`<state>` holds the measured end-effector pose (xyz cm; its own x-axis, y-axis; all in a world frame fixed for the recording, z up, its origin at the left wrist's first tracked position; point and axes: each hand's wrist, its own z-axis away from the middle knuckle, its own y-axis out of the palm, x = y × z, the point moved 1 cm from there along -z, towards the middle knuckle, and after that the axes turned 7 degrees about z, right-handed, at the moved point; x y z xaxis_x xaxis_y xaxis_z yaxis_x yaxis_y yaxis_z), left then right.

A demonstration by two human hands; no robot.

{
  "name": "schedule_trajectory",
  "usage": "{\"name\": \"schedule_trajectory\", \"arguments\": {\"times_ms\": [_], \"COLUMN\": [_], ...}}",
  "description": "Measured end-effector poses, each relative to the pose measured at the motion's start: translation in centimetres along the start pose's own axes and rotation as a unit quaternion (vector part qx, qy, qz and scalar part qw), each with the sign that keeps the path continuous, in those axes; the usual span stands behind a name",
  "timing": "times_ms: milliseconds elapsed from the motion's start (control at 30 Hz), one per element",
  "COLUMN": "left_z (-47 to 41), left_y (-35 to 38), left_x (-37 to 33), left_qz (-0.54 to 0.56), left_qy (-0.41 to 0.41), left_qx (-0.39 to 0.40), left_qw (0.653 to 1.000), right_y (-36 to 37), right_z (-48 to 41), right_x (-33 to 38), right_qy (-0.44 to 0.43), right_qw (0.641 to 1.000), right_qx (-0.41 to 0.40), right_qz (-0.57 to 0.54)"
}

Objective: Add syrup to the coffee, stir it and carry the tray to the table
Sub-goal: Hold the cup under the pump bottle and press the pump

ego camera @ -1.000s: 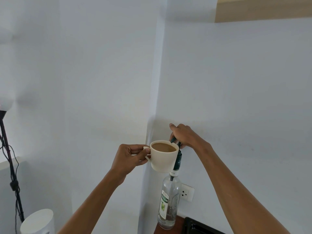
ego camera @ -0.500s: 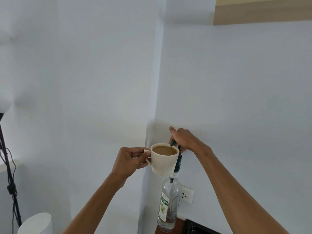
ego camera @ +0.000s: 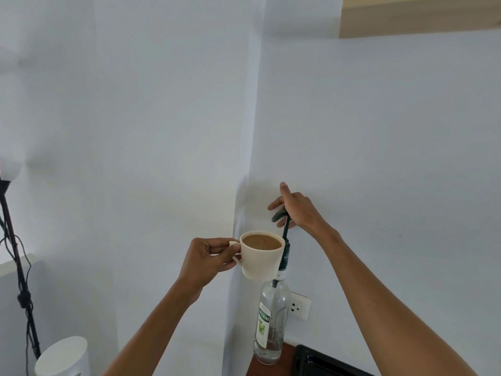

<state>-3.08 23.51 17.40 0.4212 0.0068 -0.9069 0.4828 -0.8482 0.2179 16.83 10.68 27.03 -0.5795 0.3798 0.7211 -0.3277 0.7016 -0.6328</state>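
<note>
Nearest the camera, the left hand [ego camera: 206, 256] holds the cup [ego camera: 261, 256] up in the air, its fingers [ego camera: 217, 249] pinched shut on the handle at the cup's left side; the cup is full of light brown coffee and sits level. Just behind its right wall rises the pump [ego camera: 285, 240] of the syrup bottle [ego camera: 271, 324], a dark stem running nearly straight up from the bottle's neck — that upright line is the axis any press has to follow. The right hand [ego camera: 295, 210] rests on the pump head, fingers loosely spread over it rather than wrapped round, palm bearing down. The nozzle points left, toward the cup, but sits above and slightly behind the rim, so the cup likely wants to stay tucked directly under it. The bottle stands on the desk [ego camera: 271, 369] beside a black tray [ego camera: 325, 363] — farther back, a wall socket [ego camera: 298, 308].
</note>
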Motion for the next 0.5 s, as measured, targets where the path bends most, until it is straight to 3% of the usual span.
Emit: {"name": "schedule_trajectory", "arguments": {"times_ms": [267, 500], "left_z": [1.5, 3.7], "left_y": [1.3, 4.0], "left_x": [0.6, 2.2], "left_qz": [-0.001, 0.0], "left_qy": [-0.002, -0.013], "left_qx": [0.007, 0.023], "left_qw": [1.0, 1.0], "right_y": [-2.1, -3.4], "right_z": [3.7, 11.7], "right_x": [-2.8, -8.0], "right_qy": [-0.013, 0.028], "right_qw": [0.995, 0.986], "right_qx": [-0.086, -0.038], "right_qz": [-0.059, -0.163]}}
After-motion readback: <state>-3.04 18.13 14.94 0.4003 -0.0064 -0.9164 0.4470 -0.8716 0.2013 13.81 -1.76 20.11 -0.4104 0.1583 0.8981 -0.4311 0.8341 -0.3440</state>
